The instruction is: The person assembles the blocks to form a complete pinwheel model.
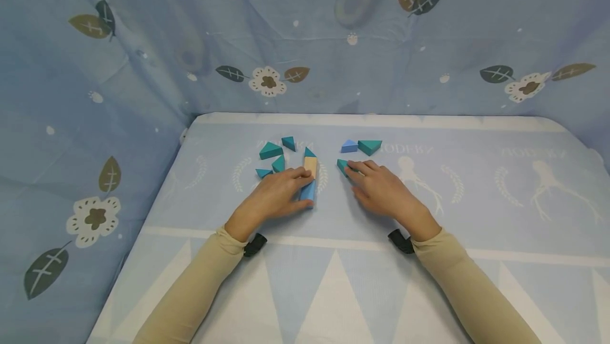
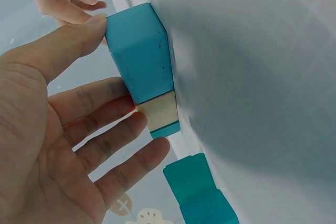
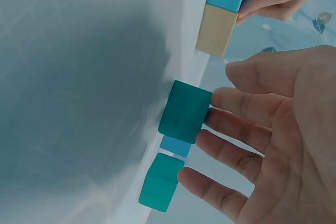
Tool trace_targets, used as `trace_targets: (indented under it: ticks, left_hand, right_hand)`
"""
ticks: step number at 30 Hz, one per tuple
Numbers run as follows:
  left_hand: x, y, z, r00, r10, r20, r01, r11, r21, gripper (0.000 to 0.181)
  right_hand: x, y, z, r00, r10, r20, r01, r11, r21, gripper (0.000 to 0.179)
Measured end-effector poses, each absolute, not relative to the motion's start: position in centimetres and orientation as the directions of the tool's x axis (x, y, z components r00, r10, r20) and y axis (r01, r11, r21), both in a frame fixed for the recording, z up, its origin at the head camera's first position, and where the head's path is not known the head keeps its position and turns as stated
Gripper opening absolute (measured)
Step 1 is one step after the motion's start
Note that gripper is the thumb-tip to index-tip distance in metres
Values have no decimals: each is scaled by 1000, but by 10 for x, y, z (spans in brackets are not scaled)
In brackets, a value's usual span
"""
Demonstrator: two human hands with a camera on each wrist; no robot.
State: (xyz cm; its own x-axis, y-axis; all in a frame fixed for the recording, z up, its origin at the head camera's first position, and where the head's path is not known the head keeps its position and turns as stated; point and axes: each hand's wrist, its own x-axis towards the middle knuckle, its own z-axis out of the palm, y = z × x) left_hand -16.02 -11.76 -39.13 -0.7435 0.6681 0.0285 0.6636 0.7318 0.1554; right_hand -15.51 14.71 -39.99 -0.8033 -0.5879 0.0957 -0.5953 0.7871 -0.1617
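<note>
A row of blocks lies on the table before my left hand (image 1: pixel 281 193): a blue block (image 1: pixel 308 191) nearest, a plain wooden block (image 1: pixel 311 165) beyond it, and a teal triangle (image 1: pixel 310 152) at the far tip. In the left wrist view, the thumb touches the near end of the blue block (image 2: pixel 142 51), while fingertips lie along its side by the wooden block (image 2: pixel 158 111). My right hand (image 1: pixel 381 190) has its fingers extended. Their tips touch a green triangular block (image 3: pixel 185 111), which the hand partly covers in the head view.
Left of the row lie several loose triangles, among them a green one (image 1: pixel 271 151) and a teal one (image 1: pixel 288 143). Beyond the right hand, a small blue triangle (image 1: pixel 349 146) sits beside another green triangle (image 1: pixel 370 146). Patterned cloth (image 1: pixel 305 32) rises behind the table's far edge.
</note>
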Motion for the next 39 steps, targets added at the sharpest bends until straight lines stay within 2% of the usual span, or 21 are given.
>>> trace_targets:
  ticks: [7, 21, 39]
  left_hand:
    - [-161, -117, -392, -743, 669, 23, 663, 732, 156, 60]
    - [-160, -119, -391, -736, 676, 33, 674, 727, 128, 59]
    - [-160, -117, -392, -752, 659, 15, 653, 742, 153, 60]
  right_hand:
    - [-159, 150, -402, -814, -575, 84, -576, 781, -241, 50]
    - [-166, 143, -401, -843, -534, 62, -532, 811, -243, 49]
    - [-178, 134, -393, -857, -516, 0, -495, 822, -282, 47]
